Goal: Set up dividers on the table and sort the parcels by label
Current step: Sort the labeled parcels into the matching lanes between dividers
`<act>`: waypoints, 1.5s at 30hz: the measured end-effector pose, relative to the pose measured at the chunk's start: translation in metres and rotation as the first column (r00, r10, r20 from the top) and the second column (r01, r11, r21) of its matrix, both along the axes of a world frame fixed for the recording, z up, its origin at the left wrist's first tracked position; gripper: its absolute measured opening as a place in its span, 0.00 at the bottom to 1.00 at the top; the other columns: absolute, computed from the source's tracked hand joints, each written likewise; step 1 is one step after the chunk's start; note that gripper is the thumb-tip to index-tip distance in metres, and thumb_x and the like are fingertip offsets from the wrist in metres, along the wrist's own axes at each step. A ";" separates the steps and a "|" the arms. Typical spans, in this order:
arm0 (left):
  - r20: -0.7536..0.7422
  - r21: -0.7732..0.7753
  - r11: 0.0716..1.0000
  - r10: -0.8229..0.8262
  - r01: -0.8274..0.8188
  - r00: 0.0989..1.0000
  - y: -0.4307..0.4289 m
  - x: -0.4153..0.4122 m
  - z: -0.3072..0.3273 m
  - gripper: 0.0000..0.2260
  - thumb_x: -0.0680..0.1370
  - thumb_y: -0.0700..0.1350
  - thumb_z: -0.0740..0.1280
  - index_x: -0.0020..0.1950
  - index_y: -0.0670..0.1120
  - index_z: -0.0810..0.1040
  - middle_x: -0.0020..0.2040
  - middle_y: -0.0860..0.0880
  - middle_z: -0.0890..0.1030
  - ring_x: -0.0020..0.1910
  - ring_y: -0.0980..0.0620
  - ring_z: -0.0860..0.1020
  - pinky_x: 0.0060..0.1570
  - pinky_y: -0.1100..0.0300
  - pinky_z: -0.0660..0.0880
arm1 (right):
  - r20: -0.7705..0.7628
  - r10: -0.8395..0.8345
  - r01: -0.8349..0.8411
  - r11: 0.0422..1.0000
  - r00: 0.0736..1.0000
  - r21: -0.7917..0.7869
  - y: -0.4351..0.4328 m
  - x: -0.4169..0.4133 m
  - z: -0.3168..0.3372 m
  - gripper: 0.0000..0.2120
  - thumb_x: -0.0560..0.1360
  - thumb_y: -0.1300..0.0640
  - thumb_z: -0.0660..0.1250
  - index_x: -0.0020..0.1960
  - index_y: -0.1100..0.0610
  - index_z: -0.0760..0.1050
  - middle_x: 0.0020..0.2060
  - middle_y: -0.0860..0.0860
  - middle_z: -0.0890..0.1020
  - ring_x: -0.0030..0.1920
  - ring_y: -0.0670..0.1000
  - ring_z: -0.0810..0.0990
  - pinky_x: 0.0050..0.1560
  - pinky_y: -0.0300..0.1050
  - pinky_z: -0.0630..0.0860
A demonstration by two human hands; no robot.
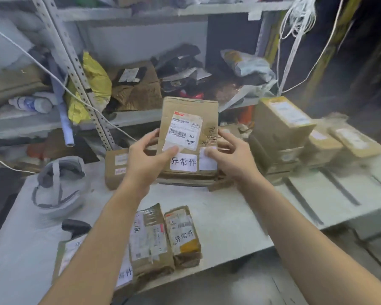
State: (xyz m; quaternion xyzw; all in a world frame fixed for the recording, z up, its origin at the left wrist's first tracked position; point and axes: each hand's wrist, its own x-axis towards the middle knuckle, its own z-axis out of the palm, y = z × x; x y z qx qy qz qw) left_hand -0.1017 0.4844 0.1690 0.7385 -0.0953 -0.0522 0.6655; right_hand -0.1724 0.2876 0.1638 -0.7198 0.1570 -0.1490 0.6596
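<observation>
Sorting looks about midway, as I judge it. At the left of the bench [229, 216] sits a grey helmet [57, 188], and near the front edge a row of brown parcels [151, 241] lies flat, side by side, one showing a white sticker with large printed characters. Next comes the left hand [146, 157], its fingers curled round the left edge of a brown packet [188, 133], thumb on the front. The packet stands upright over a low pile [191, 180] of flat parcels mid-bench, though I cannot tell if it touches them. It carries a barcode label and the same kind of white sticker. The right hand [231, 154] holds the other edge, thumb pressed on a second white patch, fingers behind. Further right, boxes [282, 128] are stacked, with more trailing off blurred. Dark strips [341, 187] cross the bench there; whether they are dividers I cannot say. So some groups seem formed, while this packet is yet to be placed, likely with the like-stickered row, and the boxes may want reading too.
</observation>
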 end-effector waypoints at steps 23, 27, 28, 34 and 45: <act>-0.046 -0.108 0.966 -0.241 0.235 0.969 -0.432 -0.122 -0.013 0.27 0.70 0.47 0.78 0.68 0.50 0.77 0.56 0.52 0.83 0.50 0.55 0.84 0.45 0.58 0.82 | -0.044 -0.305 0.306 0.952 0.951 0.021 -0.391 -0.172 0.010 0.24 0.73 0.62 0.72 0.66 0.45 0.77 0.52 0.47 0.86 0.52 0.46 0.85 0.44 0.40 0.82; -0.115 -0.128 0.962 -0.257 0.242 0.960 -0.514 -0.110 -0.025 0.24 0.70 0.49 0.78 0.63 0.58 0.77 0.54 0.56 0.82 0.52 0.52 0.83 0.50 0.52 0.82 | -0.102 -0.351 0.351 0.936 0.931 -0.015 -0.462 -0.163 0.007 0.21 0.73 0.63 0.71 0.61 0.42 0.79 0.49 0.47 0.87 0.48 0.44 0.86 0.42 0.38 0.81; -0.139 -0.134 0.960 -0.265 0.247 0.954 -0.530 -0.109 -0.027 0.25 0.71 0.47 0.78 0.66 0.58 0.76 0.54 0.55 0.82 0.52 0.53 0.83 0.49 0.53 0.82 | -0.121 -0.354 0.355 0.935 0.927 -0.012 -0.479 -0.160 0.004 0.21 0.73 0.62 0.71 0.61 0.43 0.80 0.49 0.48 0.87 0.49 0.46 0.86 0.45 0.43 0.83; -0.199 -0.085 0.966 -0.258 0.246 0.945 -0.623 -0.089 -0.035 0.28 0.73 0.49 0.76 0.72 0.55 0.72 0.61 0.54 0.80 0.51 0.52 0.83 0.46 0.52 0.83 | -0.161 -0.340 0.346 0.938 0.927 0.008 -0.572 -0.138 0.002 0.25 0.75 0.66 0.69 0.69 0.48 0.77 0.51 0.50 0.87 0.45 0.44 0.86 0.36 0.35 0.79; -0.275 -0.100 0.993 -0.090 0.065 0.957 -0.749 -0.071 -0.054 0.27 0.74 0.43 0.75 0.71 0.54 0.72 0.55 0.57 0.80 0.53 0.59 0.79 0.44 0.63 0.81 | -0.187 -0.081 0.083 0.997 0.979 0.001 -0.737 -0.073 -0.028 0.24 0.75 0.62 0.70 0.69 0.47 0.76 0.53 0.49 0.86 0.52 0.48 0.85 0.39 0.36 0.79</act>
